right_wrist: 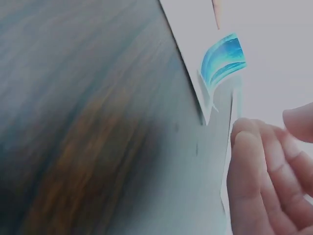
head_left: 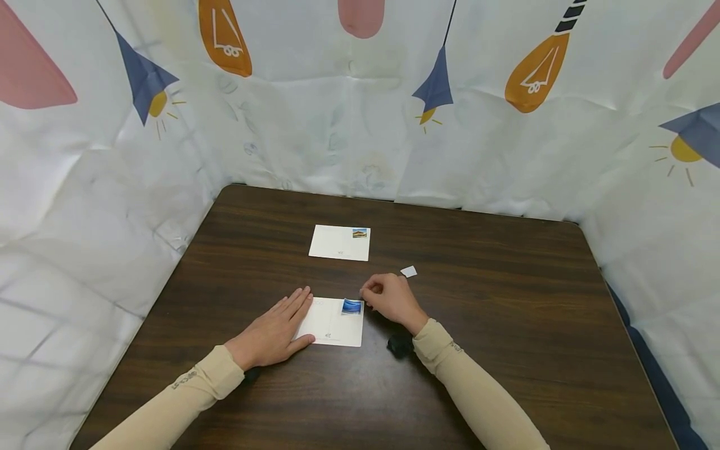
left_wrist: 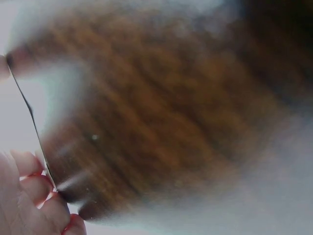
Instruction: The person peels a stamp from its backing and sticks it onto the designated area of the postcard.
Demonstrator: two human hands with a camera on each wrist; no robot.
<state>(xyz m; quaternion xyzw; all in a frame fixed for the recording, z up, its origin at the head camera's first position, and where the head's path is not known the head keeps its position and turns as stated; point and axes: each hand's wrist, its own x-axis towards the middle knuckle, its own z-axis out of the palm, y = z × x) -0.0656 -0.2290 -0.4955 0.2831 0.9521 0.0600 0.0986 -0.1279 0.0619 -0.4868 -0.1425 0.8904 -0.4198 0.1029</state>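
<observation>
A white postcard (head_left: 320,325) lies on the table in the head view, a blue stamp (head_left: 351,307) at its upper right corner. In the right wrist view that stamp (right_wrist: 225,58) bows upward, its near edge lifted off the card. My left hand (head_left: 275,331) rests flat over the postcard's left edge, fingers straight and thumb spread. Just right of the stamped corner is my right hand (head_left: 394,300), fingers loosely bent. Its fingers (right_wrist: 247,166) and thumb stand apart in the right wrist view, with nothing seen between them.
Farther back lies a second white postcard (head_left: 334,245) with a stamp (head_left: 359,233) in its corner. A small white paper piece (head_left: 409,271) sits just beyond my right hand. The brown wooden table (head_left: 495,281) is bordered by printed white curtains (head_left: 349,137).
</observation>
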